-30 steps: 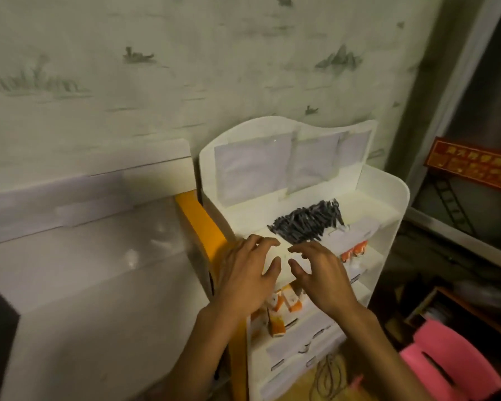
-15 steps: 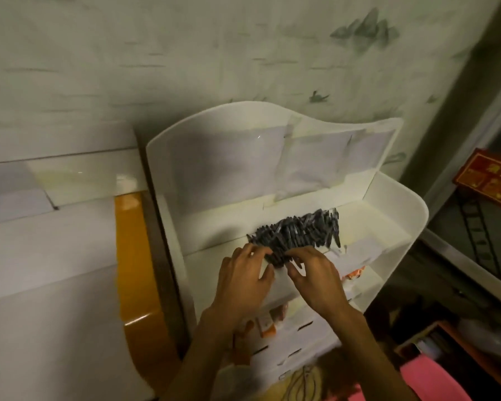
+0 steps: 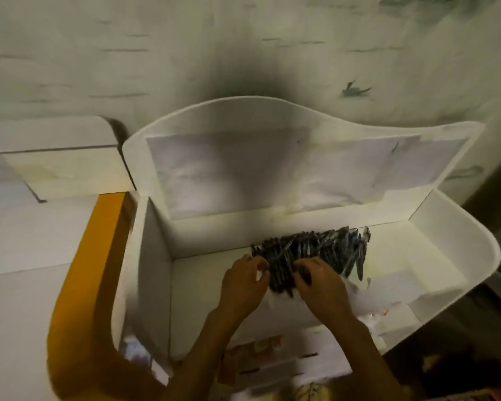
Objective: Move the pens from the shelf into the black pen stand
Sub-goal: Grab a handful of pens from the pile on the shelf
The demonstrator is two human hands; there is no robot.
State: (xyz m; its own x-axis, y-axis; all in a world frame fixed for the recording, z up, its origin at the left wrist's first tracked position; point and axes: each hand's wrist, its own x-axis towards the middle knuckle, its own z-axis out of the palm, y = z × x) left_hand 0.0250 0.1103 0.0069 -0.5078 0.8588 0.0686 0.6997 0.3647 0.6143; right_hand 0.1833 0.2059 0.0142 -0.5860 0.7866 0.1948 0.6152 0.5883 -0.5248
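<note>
Both hands — left hand (image 3: 243,285), right hand (image 3: 321,287) — curl around a bundle from the pens (image 3: 315,250) near the shelf (image 3: 460,235) front edge; loose ones could spill over it.

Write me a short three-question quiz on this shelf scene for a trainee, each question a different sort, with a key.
1. True or false: the pile of pens lies on the top level of the white shelf.
2. Multiple choice: where are the left hand and right hand? A) both at the near edge of the pile B) one on the orange panel C) both hanging below the shelf
3. Fill in: the black pen stand is ____ in this view.

Key:
1. True.
2. A; the fingers of both hands curl at the pens, though blur hides whether any are gripped.
3. Not visible.
</note>
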